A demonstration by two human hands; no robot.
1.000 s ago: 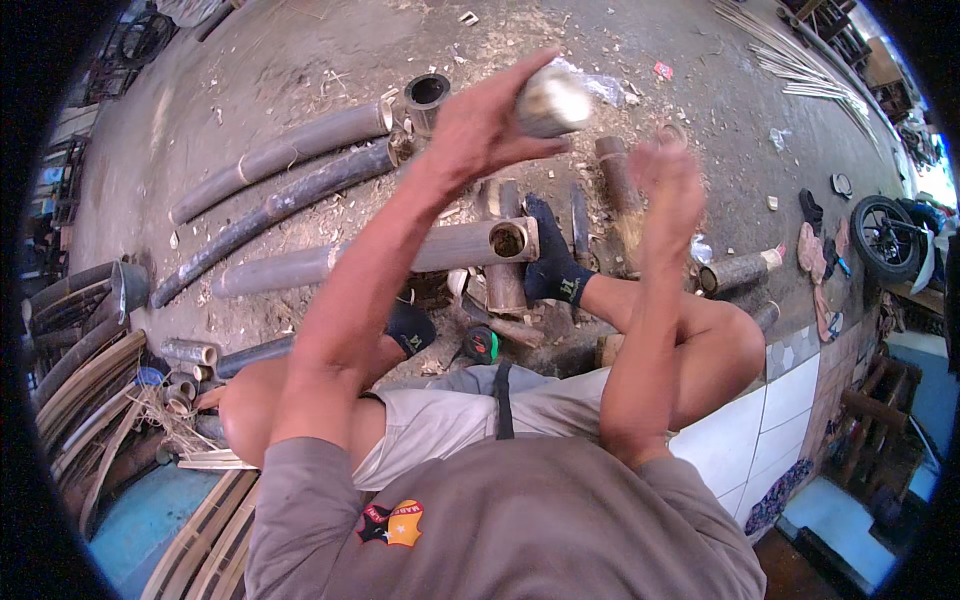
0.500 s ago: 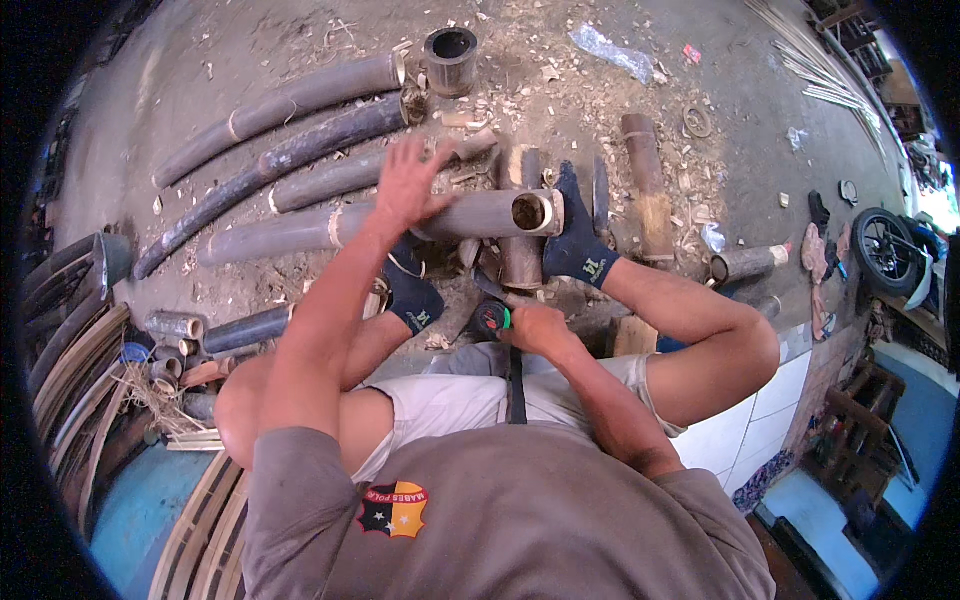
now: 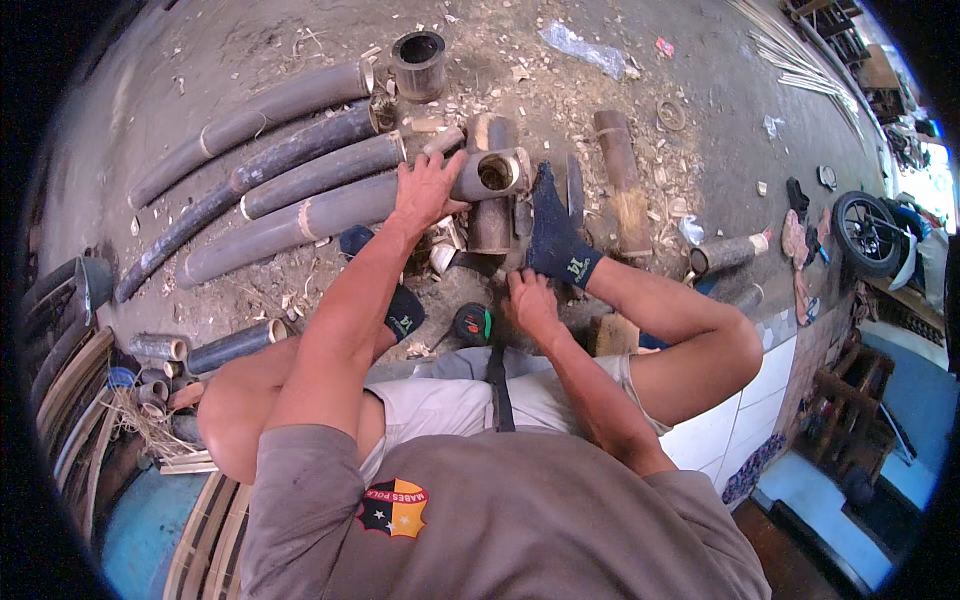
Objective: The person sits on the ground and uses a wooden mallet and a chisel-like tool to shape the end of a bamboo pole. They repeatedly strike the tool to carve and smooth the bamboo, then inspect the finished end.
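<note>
A long grey-brown bamboo tube (image 3: 345, 212) lies slantwise before me, its hollow right end propped across a short, thick piece of bamboo (image 3: 490, 228). My left hand (image 3: 428, 190) lies over the tube near that end, fingers curled across its top. Lower and to the right, my right hand (image 3: 533, 305) is closed around the handle of a knife. Its dark blade (image 3: 478, 262) points left, apart from the tube and close to the thick piece's lower end. The handle is mostly covered by my fingers. My right foot's dark sock (image 3: 555, 235) is just right of the tube's end.
Several more bamboo tubes (image 3: 265, 110) lie at the far left, beside an upright dark bamboo ring (image 3: 418, 66). A flat dark blade-like piece (image 3: 574, 190) and another bamboo length (image 3: 624, 185) lie right of my foot. Chips cover the ground. A wheel (image 3: 866, 234) stands at far right.
My left hand has come down from spread fingers to a curled hold on the tube. My right hand and the knife have moved slightly away from my body. The whole view has shifted a little.
</note>
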